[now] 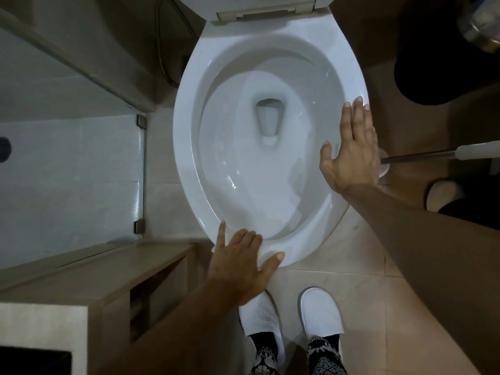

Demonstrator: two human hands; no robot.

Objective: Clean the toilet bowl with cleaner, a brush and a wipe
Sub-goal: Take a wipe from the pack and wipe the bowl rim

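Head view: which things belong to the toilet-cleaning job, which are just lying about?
Job:
toilet bowl
brush handle, beside the bowl
left hand and right hand, both flat on the rim

Lying about:
slippers
wooden bench
black bin
glass shower door

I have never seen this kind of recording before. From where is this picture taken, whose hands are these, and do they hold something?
There is only one picture, and no robot. A person wears a wide-angle camera on the head, so you look down as that person does, at their own arms and white slippers.

In the middle is the toilet bowl, seen from above, with its seat raised. The left hand lies on the near rim, and the right hand lies on the right rim. Both have straight fingers and hold nothing.

On the floor to the right, a toilet brush handle sticks out behind the right hand; nobody is touching it. I see no cleaner bottle or wipe that I can recognise.
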